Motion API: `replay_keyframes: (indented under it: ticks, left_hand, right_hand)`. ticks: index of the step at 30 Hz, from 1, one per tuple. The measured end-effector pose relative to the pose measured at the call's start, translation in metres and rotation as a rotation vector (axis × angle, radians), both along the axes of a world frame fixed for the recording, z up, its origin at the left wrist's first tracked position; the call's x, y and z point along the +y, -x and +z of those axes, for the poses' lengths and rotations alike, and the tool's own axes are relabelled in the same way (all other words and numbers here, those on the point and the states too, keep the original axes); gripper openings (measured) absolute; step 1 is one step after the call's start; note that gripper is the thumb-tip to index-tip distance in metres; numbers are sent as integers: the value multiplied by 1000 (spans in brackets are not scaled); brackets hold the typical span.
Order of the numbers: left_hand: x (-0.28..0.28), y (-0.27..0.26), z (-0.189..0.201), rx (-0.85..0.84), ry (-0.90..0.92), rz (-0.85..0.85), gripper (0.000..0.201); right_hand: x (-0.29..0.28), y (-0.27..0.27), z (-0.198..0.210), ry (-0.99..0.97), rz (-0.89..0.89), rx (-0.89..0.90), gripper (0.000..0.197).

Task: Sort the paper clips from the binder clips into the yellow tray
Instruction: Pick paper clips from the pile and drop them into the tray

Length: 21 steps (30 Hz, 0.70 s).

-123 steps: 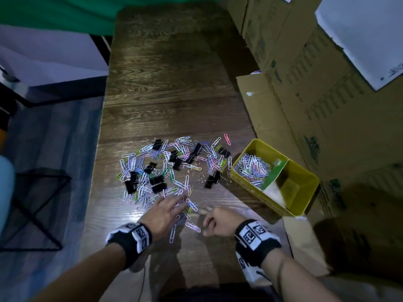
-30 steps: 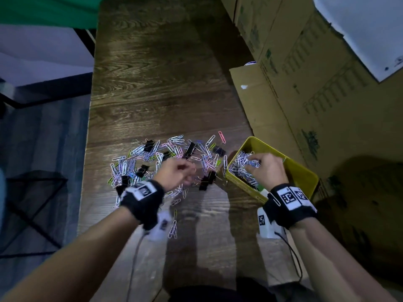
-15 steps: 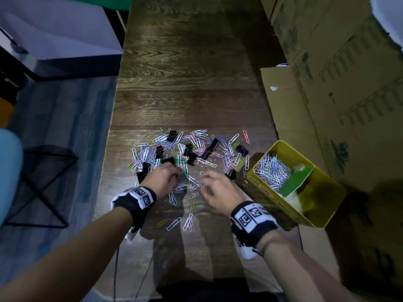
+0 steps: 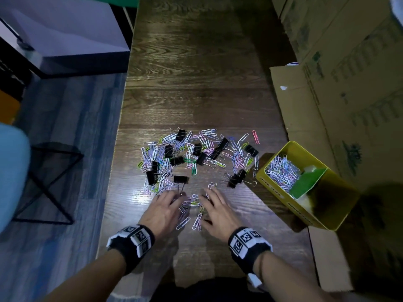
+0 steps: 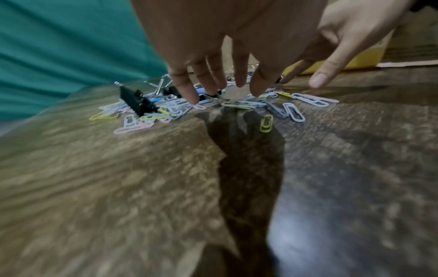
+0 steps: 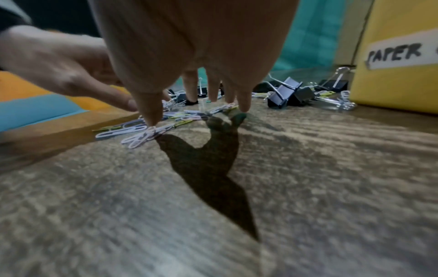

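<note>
A mixed heap of coloured paper clips (image 4: 196, 153) and black binder clips (image 4: 181, 179) lies on the dark wooden table (image 4: 196, 83). The yellow tray (image 4: 281, 194) stands to the right with a pile of paper clips (image 4: 281, 173) in its near-left compartment. My left hand (image 4: 165, 209) and right hand (image 4: 214, 211) lie palm down side by side at the heap's near edge, fingers spread. Their fingertips (image 5: 193, 98) press on loose paper clips (image 6: 140, 135) between them. Neither hand holds anything. In the right wrist view, the tray (image 6: 400, 90) carries a label reading PAPER.
Cardboard boxes (image 4: 349, 83) line the table's right side and reach behind the tray. A green divider card (image 4: 305, 184) leans inside the tray. The table's left edge drops to a blue floor with a black wire stand (image 4: 50, 184). Bare wood lies beyond the heap.
Both hands have drawn back toward me from the heap's middle and flattened, dragging several paper clips along. A second ago the right hand was over the tray.
</note>
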<state>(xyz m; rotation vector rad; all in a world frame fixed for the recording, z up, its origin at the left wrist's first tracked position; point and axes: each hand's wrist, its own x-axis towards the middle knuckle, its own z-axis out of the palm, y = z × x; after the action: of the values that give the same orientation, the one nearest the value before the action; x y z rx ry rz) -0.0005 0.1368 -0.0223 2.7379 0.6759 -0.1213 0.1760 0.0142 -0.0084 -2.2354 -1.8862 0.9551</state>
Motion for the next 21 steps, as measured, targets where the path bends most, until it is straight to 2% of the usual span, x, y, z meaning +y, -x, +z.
replay_keyframes:
  ticks: [3,9,11,13,15,18,21]
  left_hand:
    - [-5,3,0,106,-27,74,42]
    - [15,-16,8,200,-20,187,49]
    - [10,-14,15,199,-13,152,54]
    - [-2,-7,19,259,24,116,66]
    - [-14,1,19,355,97,171,78]
    - [-29,-1,16,433,163,297,79]
    - [-45,-10,10,360,245,403,59]
  right_hand:
    - [3,3,2,64,-61,-10,82]
    - [-2,22,0,76,114,-23,78]
    - [-2,23,0,66,55,-32,88]
    - [-1,22,-2,100,-33,-49,106]
    - [1,21,-2,128,-52,-65,113]
    - [3,20,-2,82,-7,-108,101]
    - [5,26,-7,43,9,-51,77]
